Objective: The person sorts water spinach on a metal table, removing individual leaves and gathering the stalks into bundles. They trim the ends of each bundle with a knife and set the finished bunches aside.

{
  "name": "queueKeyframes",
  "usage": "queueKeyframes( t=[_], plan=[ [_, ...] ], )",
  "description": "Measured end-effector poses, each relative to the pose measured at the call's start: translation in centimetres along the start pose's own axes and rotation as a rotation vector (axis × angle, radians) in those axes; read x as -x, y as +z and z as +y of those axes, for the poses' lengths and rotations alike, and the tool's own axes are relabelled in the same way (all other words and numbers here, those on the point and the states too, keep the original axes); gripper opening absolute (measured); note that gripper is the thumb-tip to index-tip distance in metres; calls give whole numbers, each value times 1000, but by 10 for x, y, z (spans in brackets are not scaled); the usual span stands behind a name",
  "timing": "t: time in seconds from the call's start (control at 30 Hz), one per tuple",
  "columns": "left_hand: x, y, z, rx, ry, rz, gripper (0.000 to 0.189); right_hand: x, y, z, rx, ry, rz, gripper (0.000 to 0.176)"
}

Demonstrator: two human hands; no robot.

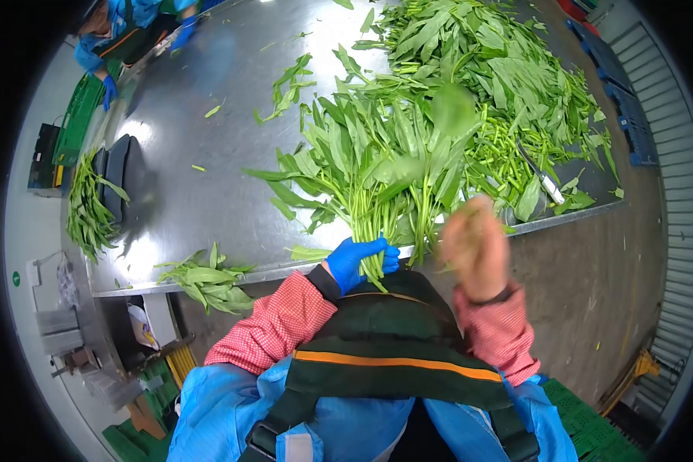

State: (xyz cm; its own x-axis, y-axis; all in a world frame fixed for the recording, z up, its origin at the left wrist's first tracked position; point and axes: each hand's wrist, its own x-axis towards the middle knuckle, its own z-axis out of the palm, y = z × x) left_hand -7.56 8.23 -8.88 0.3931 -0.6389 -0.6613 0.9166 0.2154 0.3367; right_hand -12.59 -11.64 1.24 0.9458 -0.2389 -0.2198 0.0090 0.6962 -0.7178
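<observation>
My left hand (pixel 359 260), in a blue glove, is closed around the stems of a bunch of water spinach (pixel 354 165) at the table's front edge. Leaves fan out away from me, and the cut stem ends poke out below the fist. My right hand (pixel 476 250), ungloved, is raised just right of the bunch and smeared by motion, so its fingers cannot be made out. Close to it, more stalks (pixel 426 208) lie over the edge. A knife with a white handle (pixel 552 189) rests farther right among cut stems. Behind it rises a big heap of water spinach (pixel 500 61).
The metal table (pixel 223 138) has a raised front rim. A small pile of leaves (pixel 208 279) overhangs it at left. A dark scale-like device (pixel 115 173) with greens beside it stands at far left. Another person's blue-gloved hand (pixel 185 33) is across the table. Blue crates (pixel 631 123) stand right.
</observation>
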Motion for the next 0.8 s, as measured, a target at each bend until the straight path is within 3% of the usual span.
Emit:
queueKeyframes(
  t=[0.07, 0.2, 0.27, 0.37, 0.47, 0.53, 0.6, 0.73, 0.77, 0.8],
  plan=[
    [3, -6, 0, 18, 14, -14, 30, -35, -41, -27, -248, -96, 181, 28],
    [4, -10, -1, 30, -3, -12, 31, -20, -38, 15, 744, 232, 101, 22],
    [3, -11, 3, 43, 19, -58, 32, -18, -47, 55, 787, -5, -48, 18],
    [13, -14, 14, 42, 78, -38, 32, -17, -58, 53, 980, -99, 30, 19],
    [15, -26, 16, 54, 59, 3, 32, -16, -52, 47, 1282, -124, -75, 20],
    [15, -30, 14, 61, 35, 9, 31, -15, -39, 61, 1441, -119, -168, 32],
    [15, -27, 14, 44, 44, 20, 31, -17, -18, 82, 1707, 41, -166, 37],
    [21, -25, 19, -47, 138, 13, 32, -27, -42, 112, 1624, 1, -226, 36],
    [22, -22, 22, -72, 180, 5, 33, -30, -54, 120, 1580, -122, -235, 34],
    [24, -21, 26, -104, 215, 19, 33, -32, -45, 113, 1401, 73, -180, 32]
  ],
)
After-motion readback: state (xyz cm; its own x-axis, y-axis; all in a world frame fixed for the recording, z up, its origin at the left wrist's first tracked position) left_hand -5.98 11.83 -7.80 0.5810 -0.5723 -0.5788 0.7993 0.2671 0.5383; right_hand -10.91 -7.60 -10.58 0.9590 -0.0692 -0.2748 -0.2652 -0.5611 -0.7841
